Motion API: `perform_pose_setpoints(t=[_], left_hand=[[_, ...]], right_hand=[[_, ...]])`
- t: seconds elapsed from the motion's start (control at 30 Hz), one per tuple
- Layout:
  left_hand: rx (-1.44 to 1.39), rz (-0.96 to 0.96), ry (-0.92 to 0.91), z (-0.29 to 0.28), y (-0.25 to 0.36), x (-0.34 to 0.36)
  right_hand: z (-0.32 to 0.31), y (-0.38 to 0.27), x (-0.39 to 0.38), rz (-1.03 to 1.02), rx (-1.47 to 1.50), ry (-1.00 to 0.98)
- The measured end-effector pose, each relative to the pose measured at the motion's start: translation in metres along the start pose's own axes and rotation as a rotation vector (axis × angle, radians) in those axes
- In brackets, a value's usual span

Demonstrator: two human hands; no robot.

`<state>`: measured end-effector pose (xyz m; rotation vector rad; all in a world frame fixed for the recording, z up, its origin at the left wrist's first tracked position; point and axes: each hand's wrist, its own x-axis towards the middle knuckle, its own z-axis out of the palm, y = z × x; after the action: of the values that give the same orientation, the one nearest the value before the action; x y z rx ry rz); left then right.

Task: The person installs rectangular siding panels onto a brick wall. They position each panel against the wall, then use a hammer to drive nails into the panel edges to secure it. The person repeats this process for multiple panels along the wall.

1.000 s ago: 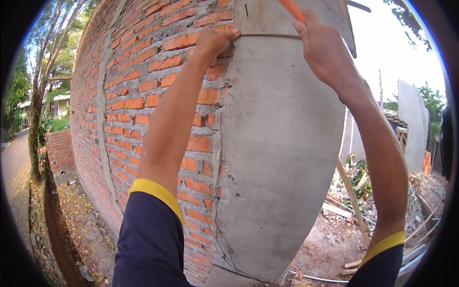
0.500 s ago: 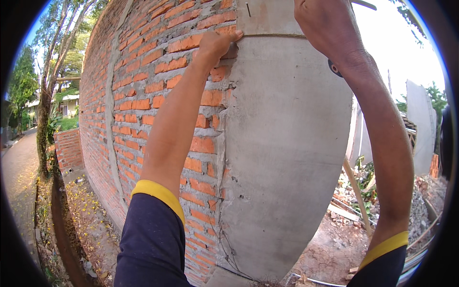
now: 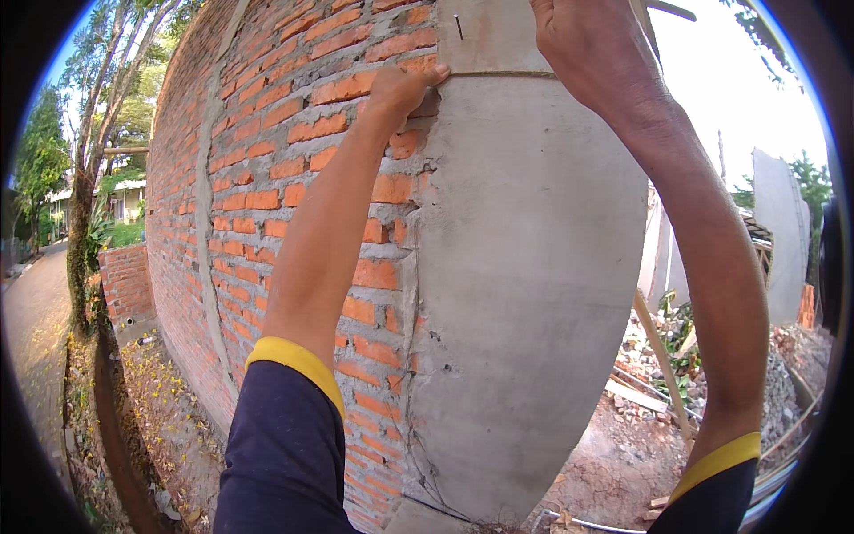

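Observation:
My left hand (image 3: 402, 96) is closed at the left edge of the smooth grey cement face (image 3: 525, 222), its thumb tip at the end of a thin straight line (image 3: 503, 75) across that face. Whether the line is a string, a strip or a groove I cannot tell. My right hand (image 3: 592, 53) is closed higher up by the line's right end, its fingers cut off by the top of the picture. What either hand grips is hidden. A nail (image 3: 459, 27) sticks out of the cement above the line. Beyond my right hand a dark bar (image 3: 672, 10) shows.
A red brick wall (image 3: 294, 169) with rough mortar runs away to the left. Over there stand a tree (image 3: 84, 205) and a paved lane (image 3: 36, 294). At the lower right lie rubble (image 3: 787, 392) and a leaning wooden pole (image 3: 663, 360).
My right hand has shifted slightly left and down the cement face. A dark round piece with a hole beside my right wrist is now out of sight. My left hand stays at the edge.

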<state>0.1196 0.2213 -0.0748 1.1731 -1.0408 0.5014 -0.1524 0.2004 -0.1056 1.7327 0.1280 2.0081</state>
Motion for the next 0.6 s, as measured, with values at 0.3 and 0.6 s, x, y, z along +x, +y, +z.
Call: perform_pose_setpoints(t=[0.3, 0.6], left_hand=[[0.135, 0.022, 0.044, -0.004, 0.011, -0.008], [0.050, -0.075, 0.003, -0.003, 0.009, -0.006]], right_hand=[[0.017, 0.008, -0.008, 0.235, -0.155, -0.392], [0.037, 0.023, -0.014, -0.018, -0.202, -0.331]])
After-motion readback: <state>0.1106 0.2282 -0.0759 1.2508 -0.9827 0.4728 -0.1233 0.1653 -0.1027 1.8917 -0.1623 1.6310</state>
